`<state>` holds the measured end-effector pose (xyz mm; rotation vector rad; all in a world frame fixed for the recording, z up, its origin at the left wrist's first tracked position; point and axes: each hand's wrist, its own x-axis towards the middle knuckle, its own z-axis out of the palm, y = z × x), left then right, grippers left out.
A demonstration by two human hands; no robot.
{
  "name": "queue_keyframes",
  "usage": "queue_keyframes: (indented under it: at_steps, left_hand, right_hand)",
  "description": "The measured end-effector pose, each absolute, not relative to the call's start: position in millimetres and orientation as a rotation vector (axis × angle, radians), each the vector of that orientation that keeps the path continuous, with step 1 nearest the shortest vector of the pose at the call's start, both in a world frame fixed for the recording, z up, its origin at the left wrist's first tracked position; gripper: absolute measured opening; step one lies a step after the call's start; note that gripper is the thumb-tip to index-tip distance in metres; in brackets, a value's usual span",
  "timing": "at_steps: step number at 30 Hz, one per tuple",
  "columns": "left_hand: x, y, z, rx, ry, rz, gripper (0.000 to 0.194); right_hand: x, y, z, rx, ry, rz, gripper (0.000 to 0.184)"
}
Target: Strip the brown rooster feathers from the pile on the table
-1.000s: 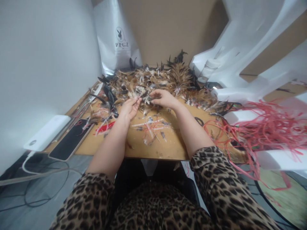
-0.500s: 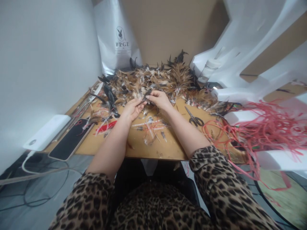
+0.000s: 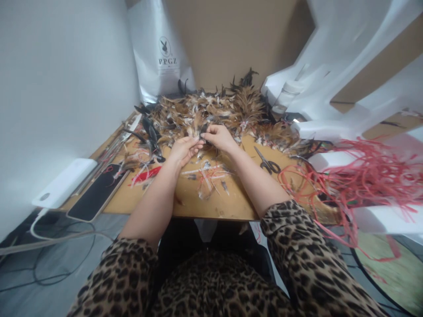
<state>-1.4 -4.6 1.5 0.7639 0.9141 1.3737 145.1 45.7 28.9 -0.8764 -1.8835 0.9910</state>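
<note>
My left hand point(image 3: 183, 149) and my right hand point(image 3: 219, 137) meet at the near edge of a big heap of brown, white and black feathers point(image 3: 214, 112) on a wooden table point(image 3: 198, 202). Both hands are closed in a pinch on a small bunch of dark feathers point(image 3: 202, 130) held between them, fingertips nearly touching. Loose feather bits and pale strips point(image 3: 208, 174) lie on the table just under my wrists. My sleeves have a leopard print.
Black scissors point(image 3: 267, 161) lie right of my right forearm. A tangle of red strings point(image 3: 357, 176) fills the right side. A phone point(image 3: 95, 193) and a white power bank point(image 3: 64, 182) sit at the left edge. A white bag point(image 3: 161, 48) stands behind the feathers.
My right hand drew back left from the heap to meet my left hand, uncovering the scissors. My left hand turned from palm-up and open to a pinch on the feathers.
</note>
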Motion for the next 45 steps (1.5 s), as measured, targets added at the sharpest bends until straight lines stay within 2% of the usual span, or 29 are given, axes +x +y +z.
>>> queue_keyframes:
  at_steps: [7, 12, 19, 22, 45]
  left_hand:
    - [-1, -6, 0, 0.881, 0.989, 1.363, 0.011]
    - [-7, -3, 3, 0.806, 1.056, 1.496, 0.011]
    - [-12, 0, 0, 0.715, 1.05, 1.545, 0.011]
    - [-10, -1, 0, 0.739, 1.028, 1.526, 0.01]
    - [-10, -6, 3, 0.86, 1.129, 1.22, 0.015]
  right_hand:
    - [145, 48, 27, -0.86, -1.894, 1.012, 0.023]
    - [151, 50, 25, -0.861, -2.055, 0.987, 0.018]
    - [147, 33, 19, -1.028, -2.676, 0.209, 0.022]
    - [144, 28, 15, -1.071, -2.756, 0.036, 0.025]
    - [152, 31, 37, -1.09, -2.537, -0.01, 0.019]
